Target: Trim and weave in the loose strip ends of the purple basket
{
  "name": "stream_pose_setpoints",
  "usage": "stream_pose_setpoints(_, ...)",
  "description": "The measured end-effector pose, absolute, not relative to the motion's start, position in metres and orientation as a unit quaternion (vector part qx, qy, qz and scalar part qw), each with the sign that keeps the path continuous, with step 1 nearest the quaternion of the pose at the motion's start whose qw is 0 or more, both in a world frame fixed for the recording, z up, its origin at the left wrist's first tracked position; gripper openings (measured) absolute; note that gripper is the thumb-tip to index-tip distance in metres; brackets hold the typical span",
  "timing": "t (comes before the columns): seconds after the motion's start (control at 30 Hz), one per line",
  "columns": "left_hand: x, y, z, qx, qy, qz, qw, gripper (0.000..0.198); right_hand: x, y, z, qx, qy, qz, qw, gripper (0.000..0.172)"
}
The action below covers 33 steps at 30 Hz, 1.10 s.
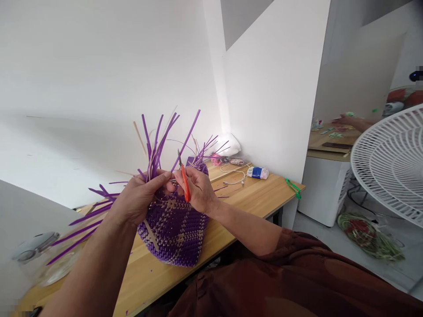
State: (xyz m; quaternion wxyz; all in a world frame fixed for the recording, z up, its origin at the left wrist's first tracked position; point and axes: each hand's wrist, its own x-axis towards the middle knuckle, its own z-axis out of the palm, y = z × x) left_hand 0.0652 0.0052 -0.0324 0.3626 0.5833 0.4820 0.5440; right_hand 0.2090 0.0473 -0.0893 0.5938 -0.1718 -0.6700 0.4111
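A woven basket (pixel 180 233) in purple and beige leans tilted on the table, with long loose strips (pixel 153 154) standing up and fanning out from its rim. My left hand (pixel 142 193) is closed at the rim, its thumb and fingers pinching the strips. Right beside it, my right hand (pixel 198 189) grips small pliers (pixel 185 182) with orange handles and dark pointed jaws that point upward. The right fingertips meet a purple strip close to the left thumb. Both hands cover part of the rim.
On the wooden table (pixel 244 207) lie a white cable (pixel 236 179), a blue-and-white yarn ball (pixel 257 172) and a green braided strip (pixel 293 188). A white fan (pixel 393 163) stands at right, near bundled strips (pixel 370 237) on the floor. Walls border the table's far side.
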Motion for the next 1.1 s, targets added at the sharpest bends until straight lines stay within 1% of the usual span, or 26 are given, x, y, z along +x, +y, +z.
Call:
stream_pose_setpoints(0.17,0.069,0.006,-0.035,0.618,0.479,0.554,0.287,0.028,0.211,0.046,-0.089,-0.146,-0.666,0.426,0.595,0.043)
stream_pose_setpoints(0.3,0.072,0.004,-0.038,0.633,0.482,0.552,0.249,0.029,0.208,0.047,-0.092,-0.157,-0.649,0.433,0.605,0.04)
stream_pose_setpoints(0.5,0.07,0.002,-0.04,0.637,0.477,0.555,0.239,0.033,0.2,0.048,-0.1,-0.102,-0.599,0.474,0.637,0.042)
stream_pose_setpoints(0.6,0.068,0.003,-0.04,0.628,0.484,0.558,0.245,0.034,0.202,0.049,-0.099,-0.066,-0.562,0.475,0.673,0.043)
stream_pose_setpoints(0.67,0.067,0.004,-0.039,0.622,0.486,0.562,0.249,0.034,0.211,0.05,-0.095,-0.046,-0.562,0.471,0.678,0.044)
stream_pose_setpoints(0.7,0.066,0.005,-0.039,0.619,0.488,0.562,0.251,0.035,0.219,0.052,-0.093,-0.039,-0.576,0.473,0.666,0.044)
stream_pose_setpoints(0.77,0.064,0.005,-0.039,0.608,0.5,0.559,0.259,0.037,0.24,0.055,-0.088,-0.033,-0.627,0.478,0.614,0.041)
stream_pose_setpoints(0.87,0.06,0.006,-0.04,0.568,0.528,0.568,0.278,0.035,0.283,0.061,-0.077,-0.059,-0.734,0.455,0.502,0.039)
stream_pose_setpoints(0.93,0.058,0.007,-0.04,0.549,0.53,0.583,0.278,0.036,0.309,0.064,-0.067,-0.105,-0.803,0.402,0.427,0.037)
stream_pose_setpoints(1.0,0.057,0.007,-0.041,0.546,0.527,0.59,0.276,0.037,0.327,0.065,-0.058,-0.177,-0.864,0.312,0.353,0.038)
stream_pose_setpoints(1.1,0.057,0.006,-0.04,0.55,0.525,0.581,0.29,0.036,0.333,0.061,-0.047,-0.212,-0.911,0.193,0.297,0.045)
